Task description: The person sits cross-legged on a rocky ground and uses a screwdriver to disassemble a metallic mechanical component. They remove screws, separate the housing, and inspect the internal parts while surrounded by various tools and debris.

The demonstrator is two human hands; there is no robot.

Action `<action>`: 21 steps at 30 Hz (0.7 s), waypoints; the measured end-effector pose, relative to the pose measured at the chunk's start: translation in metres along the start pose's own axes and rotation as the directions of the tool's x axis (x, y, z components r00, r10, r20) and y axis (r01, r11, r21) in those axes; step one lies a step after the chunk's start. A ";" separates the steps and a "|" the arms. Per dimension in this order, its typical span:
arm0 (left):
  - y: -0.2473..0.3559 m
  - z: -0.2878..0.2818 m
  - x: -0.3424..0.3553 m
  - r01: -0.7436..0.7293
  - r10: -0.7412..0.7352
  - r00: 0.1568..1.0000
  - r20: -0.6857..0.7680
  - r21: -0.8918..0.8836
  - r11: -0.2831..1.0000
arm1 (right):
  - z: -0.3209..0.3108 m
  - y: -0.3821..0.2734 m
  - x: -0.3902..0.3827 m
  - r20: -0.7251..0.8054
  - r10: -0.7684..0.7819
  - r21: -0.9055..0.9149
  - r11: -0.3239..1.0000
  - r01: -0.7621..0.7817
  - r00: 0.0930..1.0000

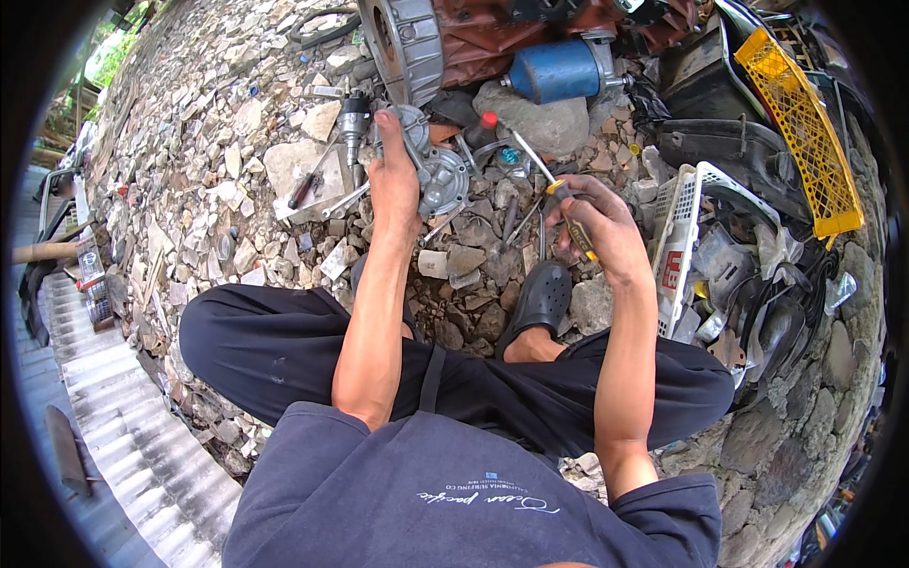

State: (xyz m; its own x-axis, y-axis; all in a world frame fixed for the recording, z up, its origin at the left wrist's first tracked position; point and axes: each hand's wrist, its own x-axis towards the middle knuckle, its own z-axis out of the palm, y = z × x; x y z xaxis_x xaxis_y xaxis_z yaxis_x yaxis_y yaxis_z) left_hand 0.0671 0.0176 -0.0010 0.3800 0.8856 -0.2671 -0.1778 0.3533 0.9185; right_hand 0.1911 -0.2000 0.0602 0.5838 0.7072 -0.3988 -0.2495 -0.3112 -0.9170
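Observation:
My left hand (392,180) grips a silver metal housing (441,184) with round flanges, its thumb on top. My right hand (600,227) is closed round a screwdriver (557,187) with a yellow-and-black handle, its shaft angled up to the left, near a red cap (489,120). Left of the housing lie a cylindrical metal part (352,128) and another screwdriver (308,185) on a pale slab. Several wrenches lie among the stones around my hands.
A large engine casing (398,43) and blue cylinder (554,71) sit at the top. Right are a white basket (684,208) of parts, black panels and a yellow crate (793,128). My crossed legs and sandals are below; corrugated sheets (133,426) lie lower left, on stony ground.

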 end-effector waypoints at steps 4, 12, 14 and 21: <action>0.029 0.013 -0.026 0.006 -0.006 0.999 0.040 -0.001 1.000 | -0.010 0.042 0.030 -0.120 0.045 0.056 0.998 -0.038 0.992; 0.060 0.014 -0.048 -0.035 0.041 0.987 0.153 -0.039 0.999 | 0.009 0.146 0.071 -0.155 0.220 0.088 0.974 -0.208 0.963; 0.064 0.017 -0.050 -0.052 0.058 0.986 0.159 -0.044 0.998 | 0.020 0.152 0.068 -0.136 0.258 0.120 0.963 -0.243 0.956; 0.068 0.013 -0.047 -0.039 0.017 0.973 0.230 0.089 0.995 | 0.030 0.095 0.055 -0.105 -0.023 0.549 0.832 0.077 0.994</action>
State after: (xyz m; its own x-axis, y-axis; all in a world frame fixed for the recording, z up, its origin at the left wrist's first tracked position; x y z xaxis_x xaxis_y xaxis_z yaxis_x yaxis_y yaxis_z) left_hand 0.0486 -0.0042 0.0775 0.5756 0.7983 -0.1769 -0.1107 0.2904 0.9505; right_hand 0.1767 -0.1716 -0.0488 0.6675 0.6432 -0.3751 -0.5870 0.1445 -0.7966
